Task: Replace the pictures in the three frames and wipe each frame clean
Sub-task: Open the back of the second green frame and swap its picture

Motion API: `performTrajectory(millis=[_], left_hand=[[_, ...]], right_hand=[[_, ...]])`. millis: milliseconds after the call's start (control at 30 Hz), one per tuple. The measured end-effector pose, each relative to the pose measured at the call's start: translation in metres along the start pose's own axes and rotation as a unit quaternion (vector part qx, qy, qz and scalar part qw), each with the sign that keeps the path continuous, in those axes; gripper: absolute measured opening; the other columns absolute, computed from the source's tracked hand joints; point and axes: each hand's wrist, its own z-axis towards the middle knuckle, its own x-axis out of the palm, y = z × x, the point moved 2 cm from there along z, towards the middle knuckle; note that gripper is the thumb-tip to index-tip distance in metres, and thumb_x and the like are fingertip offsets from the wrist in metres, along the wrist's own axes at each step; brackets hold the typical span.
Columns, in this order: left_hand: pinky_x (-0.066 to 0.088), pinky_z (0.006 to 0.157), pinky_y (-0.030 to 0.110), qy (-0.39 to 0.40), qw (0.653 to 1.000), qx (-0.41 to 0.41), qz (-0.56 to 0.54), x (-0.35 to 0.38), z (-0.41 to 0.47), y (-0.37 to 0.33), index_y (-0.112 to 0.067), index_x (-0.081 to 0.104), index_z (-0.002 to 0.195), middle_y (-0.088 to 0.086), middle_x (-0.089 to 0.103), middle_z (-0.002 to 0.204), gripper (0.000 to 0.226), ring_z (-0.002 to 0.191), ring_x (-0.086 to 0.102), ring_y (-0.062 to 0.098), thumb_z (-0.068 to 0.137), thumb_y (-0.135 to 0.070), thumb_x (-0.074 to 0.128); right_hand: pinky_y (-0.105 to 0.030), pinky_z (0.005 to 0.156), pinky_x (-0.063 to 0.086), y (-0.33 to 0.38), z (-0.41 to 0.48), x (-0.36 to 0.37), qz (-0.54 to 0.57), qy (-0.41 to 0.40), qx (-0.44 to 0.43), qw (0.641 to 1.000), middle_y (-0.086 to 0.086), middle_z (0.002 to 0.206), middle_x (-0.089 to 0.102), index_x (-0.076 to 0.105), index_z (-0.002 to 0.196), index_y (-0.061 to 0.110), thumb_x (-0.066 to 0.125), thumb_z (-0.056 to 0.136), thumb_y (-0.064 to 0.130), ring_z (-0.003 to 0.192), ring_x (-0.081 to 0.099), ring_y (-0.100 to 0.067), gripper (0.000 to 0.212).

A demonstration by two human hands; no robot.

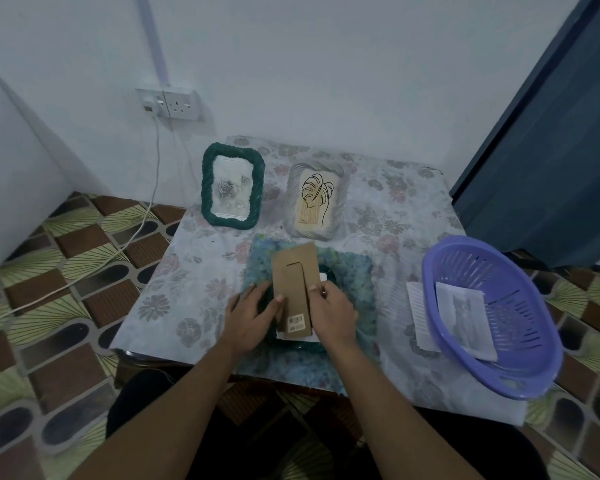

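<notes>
Head view: floral-covered table (201,271). A mottled blue cloth (355,271) lies at the middle of the front edge, with a dark green frame (293,345) face down on it. A brown backing board (293,275) sits tilted on that frame. The left hand (253,311) has its fingers stretched flat along the frame's left side and its thumb on the board. The right hand (335,308) pinches the board's right edge, fingers curled. A green rope frame (207,188) with a rose picture stands at the back-left; a pale frame (291,202) with a leaf drawing stands at mid-back. A purple basket (527,306) at the right edge holds a cat picture (465,313), with a white sheet (418,313) just beside it.
</notes>
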Motion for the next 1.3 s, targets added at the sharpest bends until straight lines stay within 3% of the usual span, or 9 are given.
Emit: performTrajectory(millis=[100,333,467,767,833,933,1033,1233,1300], left_hand=[[0.044,0.106,0.034,-0.027,0.989,0.013,-0.142,-0.014,-0.006,-0.009,-0.031,0.056,0.131,-0.015,0.063,0.124,0.037,0.116,0.058,0.002,0.095,-0.041,0.06],[0.056,0.07,0.031,-0.154,0.97,-0.025,-0.189,-0.05,-0.018,0.001,-0.026,0.06,0.125,-0.002,0.07,0.098,0.031,0.083,0.068,0.015,0.095,-0.022,0.064],[0.056,0.081,0.044,-0.17,0.973,-0.085,-0.128,-0.069,-0.022,0.023,-0.021,0.059,0.127,0.002,0.068,0.106,0.035,0.086,0.064,0.018,0.093,-0.024,0.065],[0.041,0.07,0.035,-0.162,0.969,-0.082,0.165,-0.092,-0.019,0.051,-0.003,0.067,0.106,0.019,0.061,0.085,0.023,0.089,0.059,0.037,0.092,-0.02,0.066],[0.033,0.067,0.032,-0.157,0.966,-0.081,0.19,-0.091,-0.016,0.053,-0.004,0.065,0.091,0.012,0.054,0.078,0.017,0.085,0.057,0.034,0.091,-0.021,0.066],[0.033,0.069,0.033,-0.169,0.96,-0.076,0.211,-0.089,-0.014,0.054,-0.003,0.068,0.086,0.018,0.06,0.083,0.02,0.081,0.053,0.028,0.091,-0.022,0.066],[0.038,0.071,0.033,-0.177,0.948,-0.078,0.251,-0.087,-0.014,0.054,-0.007,0.075,0.086,0.016,0.064,0.088,0.025,0.076,0.047,0.019,0.092,-0.029,0.065],[0.043,0.067,0.036,-0.175,0.914,-0.047,0.362,-0.084,-0.016,0.022,-0.008,0.07,0.089,0.012,0.064,0.091,0.011,0.083,0.058,0.029,0.086,-0.017,0.065],[0.047,0.071,0.037,-0.153,0.917,-0.028,0.368,-0.077,-0.014,0.006,-0.013,0.07,0.097,0.01,0.067,0.099,0.015,0.09,0.06,0.029,0.082,-0.016,0.067]], right_hand=[[-0.051,0.092,0.05,0.012,-0.005,0.005,0.061,0.018,-0.02,0.998,0.005,0.085,0.068,0.063,0.086,0.022,0.045,0.102,0.037,0.085,0.065,-0.021,0.028],[-0.041,0.083,0.057,0.04,-0.011,0.034,0.129,0.114,0.016,0.985,-0.003,0.106,0.069,0.057,0.112,0.02,0.045,0.102,0.033,0.092,0.066,-0.02,0.021],[-0.037,0.077,0.051,0.046,-0.02,0.056,0.128,0.22,0.06,0.965,-0.002,0.108,0.061,0.038,0.118,0.021,0.049,0.097,0.031,0.095,0.061,-0.018,0.025],[-0.037,0.087,0.038,0.033,-0.017,0.118,-0.022,0.272,0.052,0.961,-0.005,0.123,0.035,0.055,0.093,0.018,0.039,0.071,0.046,0.109,0.045,-0.024,0.039],[-0.036,0.084,0.037,0.038,-0.021,0.117,-0.042,0.267,0.045,0.962,-0.007,0.121,0.04,0.048,0.08,0.02,0.036,0.064,0.048,0.103,0.042,-0.022,0.035],[-0.035,0.087,0.045,0.047,-0.025,0.11,-0.074,0.292,0.012,0.953,-0.018,0.128,0.047,0.058,0.103,0.001,0.045,0.08,0.029,0.11,0.051,-0.03,0.038],[-0.035,0.072,0.042,0.048,-0.022,0.105,-0.071,0.299,0.004,0.952,-0.021,0.109,0.056,0.051,0.077,0.008,0.048,0.083,0.022,0.092,0.056,-0.029,0.016],[-0.031,0.092,0.042,0.052,-0.019,0.079,-0.04,0.314,-0.008,0.948,-0.012,0.144,0.047,0.04,0.145,0.008,0.05,0.092,0.024,0.128,0.049,-0.029,0.057],[-0.034,0.102,0.042,0.053,-0.017,0.066,-0.012,0.28,-0.025,0.96,-0.008,0.147,0.045,0.04,0.146,0.014,0.052,0.093,0.024,0.131,0.046,-0.025,0.055]])
